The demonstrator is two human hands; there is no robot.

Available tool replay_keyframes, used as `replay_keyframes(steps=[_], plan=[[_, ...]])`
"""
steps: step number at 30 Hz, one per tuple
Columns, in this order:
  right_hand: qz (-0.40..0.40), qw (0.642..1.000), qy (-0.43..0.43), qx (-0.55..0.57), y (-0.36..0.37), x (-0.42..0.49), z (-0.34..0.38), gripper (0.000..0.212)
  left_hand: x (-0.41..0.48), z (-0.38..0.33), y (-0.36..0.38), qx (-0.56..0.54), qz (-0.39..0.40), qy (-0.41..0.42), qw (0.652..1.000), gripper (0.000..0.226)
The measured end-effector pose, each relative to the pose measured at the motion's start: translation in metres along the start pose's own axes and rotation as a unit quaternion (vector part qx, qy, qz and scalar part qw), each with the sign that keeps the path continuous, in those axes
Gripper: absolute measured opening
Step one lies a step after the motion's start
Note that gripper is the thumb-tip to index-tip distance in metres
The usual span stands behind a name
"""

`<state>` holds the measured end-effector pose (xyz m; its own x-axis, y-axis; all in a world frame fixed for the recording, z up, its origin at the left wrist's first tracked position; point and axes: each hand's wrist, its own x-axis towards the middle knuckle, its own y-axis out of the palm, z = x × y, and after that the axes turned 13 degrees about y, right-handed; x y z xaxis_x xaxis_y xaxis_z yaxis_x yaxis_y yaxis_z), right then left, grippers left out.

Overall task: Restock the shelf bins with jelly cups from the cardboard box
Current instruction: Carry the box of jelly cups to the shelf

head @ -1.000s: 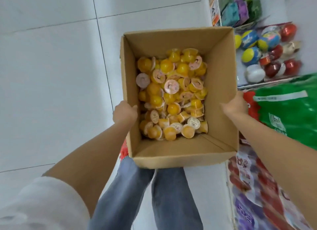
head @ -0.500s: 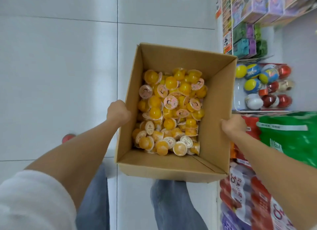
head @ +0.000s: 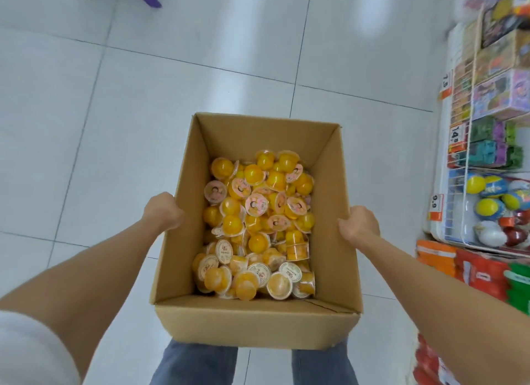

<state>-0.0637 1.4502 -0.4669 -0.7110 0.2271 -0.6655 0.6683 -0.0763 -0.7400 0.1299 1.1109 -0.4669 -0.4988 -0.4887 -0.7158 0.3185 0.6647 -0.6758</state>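
Above the floor (head: 114, 126), you are holding the cardboard box (head: 252, 324) level, left hand (head: 163, 212) and right hand (head: 358, 224) seemingly clamping opposite walls, steadying the jelly cups (head: 258, 221).

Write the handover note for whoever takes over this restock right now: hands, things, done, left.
Left hand: grips the left wall of the cardboard box.
Right hand: grips the box's right wall.
The box is carried open-topped above the tiled floor, with orange and yellow jelly cups heaped inside.
The shelf is to the right, holding boxed toys and a wire basket of toy eggs. No jelly-cup bin is in view.
Done: box in hand at the shelf; no cup is seen outside it.
Left: find the bins, probably set the box down, and fill them.
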Motion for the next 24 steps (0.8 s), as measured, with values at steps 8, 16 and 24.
replay_keyframes(steps=[8, 16, 24], plan=[[0.004, 0.995, -0.094, -0.043, -0.01, -0.093, 0.205, 0.01, 0.009, 0.158, -0.126, -0.08, -0.034, -0.06, 0.994, 0.008], [0.026, 0.979, -0.194, -0.059, -0.015, -0.133, 0.426, 0.011, 0.065, 0.283, -0.254, -0.122, -0.057, -0.129, 0.982, 0.007], [0.028, 0.965, -0.242, -0.097, -0.022, -0.16, 0.67, 0.01, 0.165, 0.39, -0.401, -0.155, -0.083, -0.17, 0.97, 0.01]])
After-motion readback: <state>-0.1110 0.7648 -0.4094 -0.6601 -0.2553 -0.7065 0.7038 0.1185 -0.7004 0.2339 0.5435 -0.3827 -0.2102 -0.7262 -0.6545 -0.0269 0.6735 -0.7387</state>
